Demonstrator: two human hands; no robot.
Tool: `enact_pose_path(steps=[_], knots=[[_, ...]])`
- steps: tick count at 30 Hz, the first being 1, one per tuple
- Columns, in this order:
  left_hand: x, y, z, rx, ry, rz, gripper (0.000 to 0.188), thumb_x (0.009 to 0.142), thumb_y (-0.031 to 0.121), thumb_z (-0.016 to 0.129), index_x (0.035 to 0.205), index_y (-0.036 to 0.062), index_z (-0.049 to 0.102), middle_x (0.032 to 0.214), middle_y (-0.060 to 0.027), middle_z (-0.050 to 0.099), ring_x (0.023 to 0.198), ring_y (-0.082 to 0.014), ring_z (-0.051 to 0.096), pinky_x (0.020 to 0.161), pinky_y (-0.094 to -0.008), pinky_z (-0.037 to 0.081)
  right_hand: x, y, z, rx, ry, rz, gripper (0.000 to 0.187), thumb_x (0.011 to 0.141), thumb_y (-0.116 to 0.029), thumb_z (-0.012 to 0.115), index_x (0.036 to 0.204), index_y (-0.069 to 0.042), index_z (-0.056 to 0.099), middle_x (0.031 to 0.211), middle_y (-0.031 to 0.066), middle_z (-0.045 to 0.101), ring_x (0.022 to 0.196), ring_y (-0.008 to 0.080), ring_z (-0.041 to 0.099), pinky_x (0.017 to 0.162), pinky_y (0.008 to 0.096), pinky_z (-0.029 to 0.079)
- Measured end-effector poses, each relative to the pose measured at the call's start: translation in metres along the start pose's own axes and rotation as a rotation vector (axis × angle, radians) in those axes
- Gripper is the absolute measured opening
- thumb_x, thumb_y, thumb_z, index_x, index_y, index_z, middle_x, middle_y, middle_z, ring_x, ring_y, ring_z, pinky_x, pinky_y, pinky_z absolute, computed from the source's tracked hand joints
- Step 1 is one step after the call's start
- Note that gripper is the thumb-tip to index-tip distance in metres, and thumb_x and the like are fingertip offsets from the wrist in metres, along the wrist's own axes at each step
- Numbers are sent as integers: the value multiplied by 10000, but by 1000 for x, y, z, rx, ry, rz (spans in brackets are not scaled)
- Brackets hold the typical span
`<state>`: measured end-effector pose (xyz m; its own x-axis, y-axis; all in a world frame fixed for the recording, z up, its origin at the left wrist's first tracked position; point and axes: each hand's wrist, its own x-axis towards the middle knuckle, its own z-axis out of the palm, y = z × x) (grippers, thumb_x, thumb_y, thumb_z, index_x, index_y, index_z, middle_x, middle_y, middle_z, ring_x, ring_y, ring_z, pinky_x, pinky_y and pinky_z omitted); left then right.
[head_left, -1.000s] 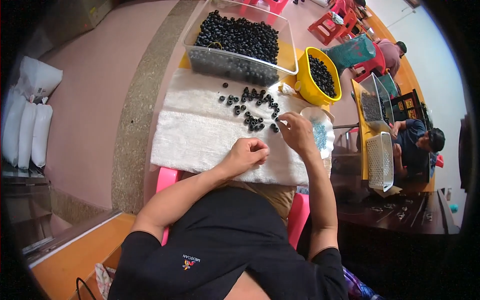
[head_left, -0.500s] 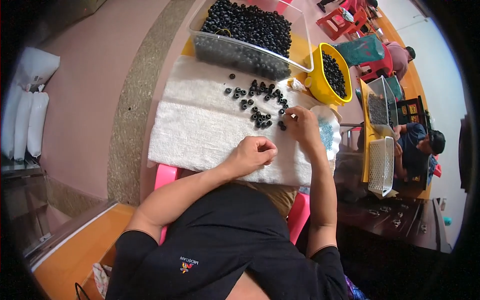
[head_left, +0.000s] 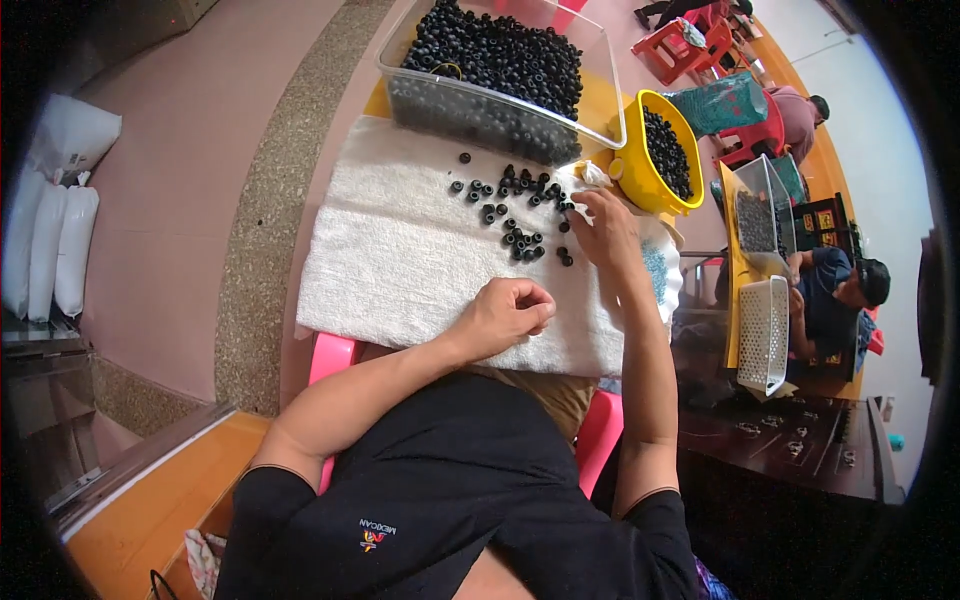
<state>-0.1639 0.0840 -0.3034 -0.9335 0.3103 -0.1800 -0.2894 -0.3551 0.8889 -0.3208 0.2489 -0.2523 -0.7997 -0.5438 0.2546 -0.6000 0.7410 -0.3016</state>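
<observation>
Small black round parts with holes (head_left: 520, 240) lie scattered over a white towel (head_left: 390, 250) in front of me. My right hand (head_left: 608, 232) is at the right edge of this scatter. Its thumb and forefinger reach out, slightly apart, at one of the black parts. My left hand (head_left: 512, 312) rests low over the towel, its fingers curled in and thumb against forefinger. Whatever it may hold is hidden. Beyond the towel stands a clear plastic bin (head_left: 480, 95) heaped with the same black parts.
A yellow tub (head_left: 632, 165) of black parts stands at the far right, a crumpled white tissue (head_left: 595, 174) beside it. Past my right forearm lies a white-rimmed tray with bluish bits (head_left: 655, 265). Further right, a person (head_left: 835, 300) sits by a white basket (head_left: 763, 330). White sacks (head_left: 75, 250) stand left.
My right hand has shifted a little away from me, up along the scatter's right edge, and its fingers have stretched out more. My left hand has barely moved.
</observation>
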Motion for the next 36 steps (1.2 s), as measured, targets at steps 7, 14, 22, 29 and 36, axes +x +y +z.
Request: enact_pose_path(steps=[7,14,22,29,36], knots=[[0,1,1,9,-4,8,174,959,142,643,999,-28,647,824,-27,663,737,-74,607,667,-231,513,7,2,17,-51,-51,-5,248,821,-201,716,1042,-89,698,1034,113,679,1007,312,638,886,397,505],[1,-1,0,3,6,8,176,958,142,644,998,-29,648,817,-25,662,731,-72,607,660,-230,513,9,-5,17,-46,-101,-9,208,815,-214,719,978,-84,717,984,105,692,979,310,646,865,408,512],[1,-3,0,14,8,15,183,957,148,649,1000,-30,650,826,-22,661,736,-67,606,665,-223,515,7,-10,11,72,-108,-11,236,836,-235,713,1014,-80,718,1002,105,690,975,326,648,841,412,516],[0,0,0,39,5,0,181,958,151,647,998,-25,650,822,-21,662,736,-68,607,674,-222,516,18,-7,19,10,4,-105,271,827,-182,713,1064,-52,702,1016,133,678,853,320,668,780,399,525],[1,-2,-1,20,2,17,168,955,139,644,980,-27,650,813,-20,657,722,-69,597,655,-227,505,19,-9,14,-50,-222,57,184,842,-200,687,992,-99,719,1051,103,668,973,321,647,854,417,510]])
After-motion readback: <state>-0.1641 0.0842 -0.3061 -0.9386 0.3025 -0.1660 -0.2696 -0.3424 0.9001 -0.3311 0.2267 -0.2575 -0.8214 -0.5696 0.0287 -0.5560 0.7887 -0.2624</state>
